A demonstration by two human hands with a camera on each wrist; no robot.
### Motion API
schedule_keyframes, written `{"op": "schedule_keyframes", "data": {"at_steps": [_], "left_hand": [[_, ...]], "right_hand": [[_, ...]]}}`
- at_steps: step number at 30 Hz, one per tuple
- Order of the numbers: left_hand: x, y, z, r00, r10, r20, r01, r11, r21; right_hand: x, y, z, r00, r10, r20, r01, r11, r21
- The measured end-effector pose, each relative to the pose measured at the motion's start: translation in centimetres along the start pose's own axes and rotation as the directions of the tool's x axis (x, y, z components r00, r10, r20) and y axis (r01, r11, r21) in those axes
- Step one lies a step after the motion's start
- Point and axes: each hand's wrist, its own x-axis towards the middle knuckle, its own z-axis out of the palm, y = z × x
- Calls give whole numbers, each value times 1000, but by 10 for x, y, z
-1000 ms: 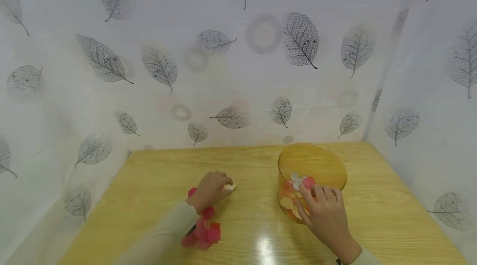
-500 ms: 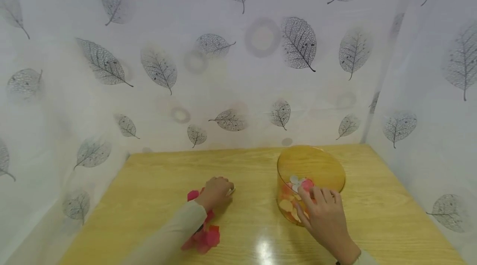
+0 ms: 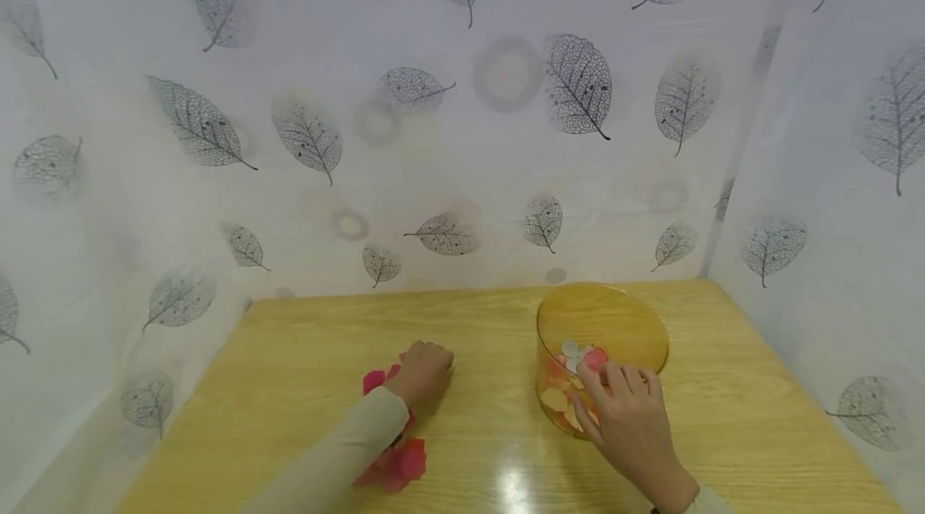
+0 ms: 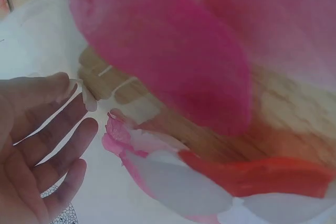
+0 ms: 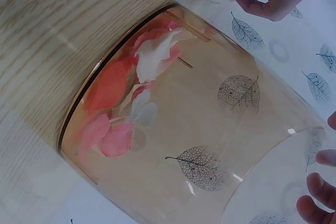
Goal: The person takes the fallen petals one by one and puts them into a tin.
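My left hand (image 3: pixel 424 373) is low over the table; its thumb and index finger pinch a small whitish petal (image 4: pixel 89 101) in the left wrist view. Seen from the head, that petal is hidden behind the hand. Pink petals (image 3: pixel 401 462) lie beside and partly under the left forearm. To the right stands an amber see-through glass container (image 3: pixel 614 317) with petals (image 3: pixel 555 399) of white, pink, orange and cream inside. My right hand (image 3: pixel 636 422) is in front of the container, fingers loosely bent and spread, fingertips right at its rim.
A wooden table (image 3: pixel 311 337) carries everything. White sheeting (image 3: pixel 448 152) printed with grey leaves surrounds the table at the back and both sides. In the left wrist view, a large magenta petal (image 4: pixel 173 61) and an orange petal (image 4: pixel 262 177) are close to the camera.
The left hand has turned over the pale petal, which showed at its fingertips and is now hidden in the head view. The right hand stays at the container.
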Motion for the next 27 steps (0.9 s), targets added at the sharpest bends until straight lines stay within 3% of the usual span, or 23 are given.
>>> {"op": "schedule_keyframes", "data": {"at_steps": [8,12,15,18,24,26,27], "left_hand": [[-2,2,-10,999,17,-45,-17,1000,2],[0,3,-16,993,36,-112,-40,999,-35],[3,7,-27,980,67,-186,-77,996,-51],[6,15,-44,959,102,-266,-121,991,-55],[14,39,-82,882,132,-452,-180,982,-64],[17,50,-94,851,148,-504,-208,976,-65],[19,55,-101,843,154,-516,-219,973,-69]], "right_hand": [[0,-1,-1,1000,2,9,-2,1000,-1],[-1,-2,-1,1000,8,21,-8,1000,-3],[-1,-2,0,1000,8,19,-8,1000,-1],[-1,-2,1,1000,6,8,-6,1000,2],[-1,-2,0,1000,12,9,-12,1000,-1],[-1,-2,0,1000,15,11,-15,1000,-3],[-1,-2,0,1000,16,11,-16,1000,-4]]}}
